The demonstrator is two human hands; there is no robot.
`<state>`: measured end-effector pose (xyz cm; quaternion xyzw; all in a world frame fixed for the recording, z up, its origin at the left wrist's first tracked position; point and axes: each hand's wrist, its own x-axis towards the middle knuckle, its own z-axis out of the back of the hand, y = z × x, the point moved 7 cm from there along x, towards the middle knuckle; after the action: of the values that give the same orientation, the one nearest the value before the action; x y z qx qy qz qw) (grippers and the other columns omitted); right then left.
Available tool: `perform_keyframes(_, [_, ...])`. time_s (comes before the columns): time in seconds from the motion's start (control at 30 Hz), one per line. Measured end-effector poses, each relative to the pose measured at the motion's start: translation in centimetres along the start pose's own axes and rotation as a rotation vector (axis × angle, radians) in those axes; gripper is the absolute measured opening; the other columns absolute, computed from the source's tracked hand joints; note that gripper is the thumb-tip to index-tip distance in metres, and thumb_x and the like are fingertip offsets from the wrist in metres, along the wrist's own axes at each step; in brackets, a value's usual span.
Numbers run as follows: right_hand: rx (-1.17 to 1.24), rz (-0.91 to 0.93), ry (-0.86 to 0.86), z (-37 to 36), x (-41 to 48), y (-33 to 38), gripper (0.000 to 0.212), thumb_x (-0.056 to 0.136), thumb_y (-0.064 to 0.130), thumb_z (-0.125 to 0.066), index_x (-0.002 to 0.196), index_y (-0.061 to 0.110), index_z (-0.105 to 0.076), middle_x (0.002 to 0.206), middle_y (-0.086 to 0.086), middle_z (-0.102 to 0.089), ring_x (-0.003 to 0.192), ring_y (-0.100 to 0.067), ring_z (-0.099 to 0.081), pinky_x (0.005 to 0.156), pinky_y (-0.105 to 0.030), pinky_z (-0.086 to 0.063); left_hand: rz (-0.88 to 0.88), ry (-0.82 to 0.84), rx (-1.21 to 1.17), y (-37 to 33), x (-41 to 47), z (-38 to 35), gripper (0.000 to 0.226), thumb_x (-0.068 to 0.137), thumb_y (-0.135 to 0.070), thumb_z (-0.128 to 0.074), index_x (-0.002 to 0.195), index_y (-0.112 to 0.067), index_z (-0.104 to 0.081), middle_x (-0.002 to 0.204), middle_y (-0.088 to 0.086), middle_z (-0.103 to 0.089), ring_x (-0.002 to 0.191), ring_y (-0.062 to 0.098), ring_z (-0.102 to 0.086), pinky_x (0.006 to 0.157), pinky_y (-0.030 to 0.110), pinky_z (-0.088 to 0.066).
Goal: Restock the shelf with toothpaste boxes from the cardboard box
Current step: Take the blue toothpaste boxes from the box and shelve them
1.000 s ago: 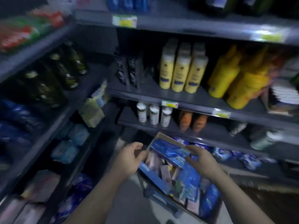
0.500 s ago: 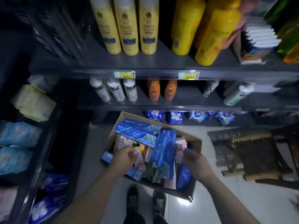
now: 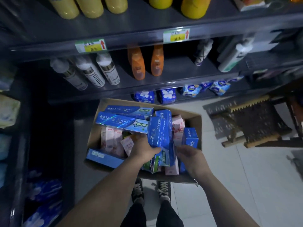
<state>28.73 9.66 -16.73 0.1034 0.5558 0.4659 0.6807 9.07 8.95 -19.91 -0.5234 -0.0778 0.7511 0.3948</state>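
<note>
An open cardboard box (image 3: 193,118) sits on the floor below me, full of blue and pink toothpaste boxes. Two long blue boxes (image 3: 122,122) lie flat across its far side. A blue toothpaste box (image 3: 159,133) stands on end in the middle. My left hand (image 3: 144,152) grips it low down, thumb across its front and fingers at its left side. My right hand (image 3: 191,157) curls against its right side; the fingertips are hidden. The dark shelf (image 3: 164,82) rises just behind the box.
Spray cans (image 3: 91,72), orange bottles (image 3: 136,63) and a white bottle (image 3: 232,58) stand on the shelf, with yellow bottles (image 3: 91,7) above and blue packs (image 3: 167,95) at the bottom. A wooden stool (image 3: 255,125) stands right. Another shelf with packs (image 3: 42,190) runs along the left. My shoes (image 3: 150,189) are under the box.
My view has tipped down from the shelves onto the box. Both hands have closed in from the box's sides onto the upright blue toothpaste box in its middle.
</note>
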Motion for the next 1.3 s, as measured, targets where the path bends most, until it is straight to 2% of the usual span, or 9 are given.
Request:
perform_keyframes(0.17, [0.018, 0.021, 0.063, -0.8, -0.3, -0.6, 0.026, 0.091, 0.001, -0.059, 0.116, 0.005, -0.065, 0.101, -0.001, -0.063, 0.094, -0.012, -0.058, 0.070, -0.003, -0.044, 0.046, 0.033, -0.150, -0.1, 0.1, 0.0, 0.025, 0.074, -0.031, -0.081, 0.091, -0.027, -0.062, 0.100, -0.004, -0.071, 0.085, 0.012, -0.067, 0.076, 0.030, -0.053])
perform_keyframes(0.3, [0.195, -0.005, 0.114, -1.4, -0.8, -0.3, 0.023, 0.081, -0.005, -0.069, 0.103, 0.005, -0.067, 0.100, -0.009, -0.069, 0.094, -0.021, -0.064, 0.079, -0.020, -0.054, 0.065, 0.034, -0.432, -0.9, -0.7, -0.2, 0.015, 0.078, -0.027, -0.079, 0.085, -0.026, -0.066, 0.093, -0.005, -0.072, 0.086, 0.013, -0.068, 0.079, 0.035, -0.056])
perform_keyframes(0.4, [0.282, 0.030, 0.221, -2.2, -1.3, 0.8, 0.028, 0.074, -0.008, -0.075, 0.097, 0.007, -0.069, 0.100, -0.013, -0.073, 0.096, -0.028, -0.067, 0.090, -0.039, -0.055, 0.090, 0.035, -0.636, -1.6, -1.4, -0.2, 0.018, 0.080, -0.024, -0.076, 0.096, -0.019, -0.067, 0.102, -0.001, -0.071, 0.094, 0.016, -0.067, 0.077, 0.033, -0.056])
perform_keyframes(0.57, [0.274, 0.042, 0.361, -2.2, -1.6, 2.7, 0.036, 0.081, -0.010, -0.066, 0.105, 0.017, -0.067, 0.108, -0.007, -0.071, 0.102, -0.022, -0.066, 0.093, -0.034, -0.053, 0.072, -0.005, -0.774, -1.1, -2.8, 1.7, 0.032, 0.080, -0.024, -0.076, 0.108, -0.015, -0.062, 0.110, 0.004, -0.071, 0.094, 0.019, -0.070, 0.080, 0.033, -0.058])
perform_keyframes(0.77, [0.124, -0.039, 0.499, -2.8, -1.4, 2.6, 0.051, 0.089, 0.001, -0.062, 0.136, 0.016, -0.049, 0.128, -0.002, -0.060, 0.117, -0.016, -0.058, 0.104, -0.032, -0.045, 0.010, -0.178, -0.915, 2.4, -3.5, 7.6, 0.059, 0.078, -0.013, -0.077, 0.128, -0.025, -0.047, 0.114, -0.002, -0.068, 0.097, 0.018, -0.070, 0.076, 0.036, -0.057])
perform_keyframes(0.83, [0.108, -0.039, 0.488, -2.9, -1.4, 2.5, 0.048, 0.090, 0.004, -0.062, 0.135, 0.018, -0.052, 0.128, 0.001, -0.060, 0.116, -0.013, -0.058, 0.100, -0.027, -0.047, 0.003, -0.135, -0.858, 2.5, -3.7, 8.1, 0.045, 0.079, -0.014, -0.076, 0.120, -0.019, -0.057, 0.114, 0.005, -0.070, 0.095, 0.019, -0.070, 0.078, 0.038, -0.058])
perform_keyframes(0.97, [0.178, -0.051, 0.408, -3.0, -1.0, 2.3, 0.038, 0.090, 0.008, -0.064, 0.126, 0.015, -0.058, 0.122, 0.000, -0.063, 0.103, -0.007, -0.062, 0.077, -0.015, -0.053, 0.010, -0.169, -0.836, 3.5, -3.8, 8.8, 0.036, 0.080, -0.015, -0.075, 0.114, -0.013, -0.061, 0.107, 0.006, -0.071, 0.084, 0.012, -0.072, 0.059, 0.024, -0.056])
perform_keyframes(1.13, [-0.039, 0.013, 0.195, -2.4, 0.2, 1.6, 0.045, 0.093, 0.019, -0.060, 0.137, 0.015, -0.049, 0.130, 0.001, -0.058, 0.117, -0.016, -0.057, 0.091, -0.033, -0.053, 0.026, -0.266, -0.807, 5.4, -3.9, 10.5, 0.030, 0.081, -0.023, -0.075, 0.109, -0.021, -0.063, 0.106, 0.001, -0.072, 0.094, 0.014, -0.070, 0.060, 0.021, -0.056])
perform_keyframes(1.3, [-0.143, 0.005, 0.154, -3.7, 1.0, 1.6, 0.038, 0.096, 0.009, -0.051, 0.134, 0.013, -0.045, 0.126, -0.001, -0.055, 0.118, -0.022, -0.053, 0.060, -0.010, -0.043, 0.050, -0.335, -0.815, 7.4, -4.4, 12.0, 0.038, 0.079, -0.025, -0.076, 0.115, -0.022, -0.063, 0.108, 0.000, -0.071, 0.095, 0.015, -0.069, 0.071, 0.025, -0.056])
